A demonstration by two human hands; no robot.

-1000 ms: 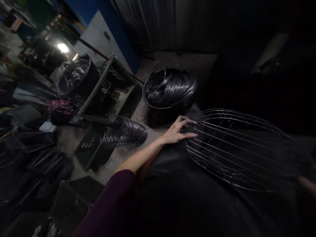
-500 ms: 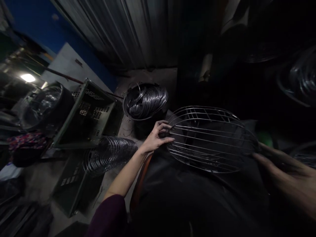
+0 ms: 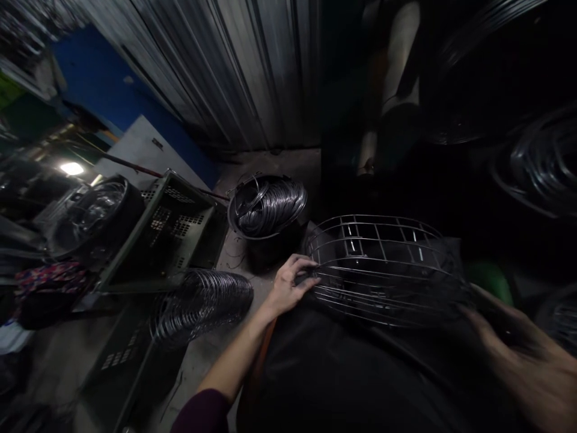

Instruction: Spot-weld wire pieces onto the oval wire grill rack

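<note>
A round wire cage (image 3: 383, 270), like a fan guard, lies on a black covered surface (image 3: 342, 373) in front of me. My left hand (image 3: 291, 285) grips its left rim with curled fingers. At the cage's right rim sits my right hand (image 3: 505, 337), blurred and dim; its fingers touch the rim. A black bucket (image 3: 265, 240) full of wire rings stands just behind my left hand. A stack of wire rings (image 3: 202, 304) lies on its side to the left.
A green perforated crate (image 3: 166, 234) leans at the left, another green crate (image 3: 130, 355) below it. A dark tub with wire (image 3: 97, 213) stands far left. Corrugated metal wall (image 3: 234, 78) behind. More wire coils (image 3: 541, 162) hang at the right in darkness.
The view swung to the right and up. The cage tilted flatter toward me, and my right hand came into view at its right rim. My left hand kept hold of the left rim.
</note>
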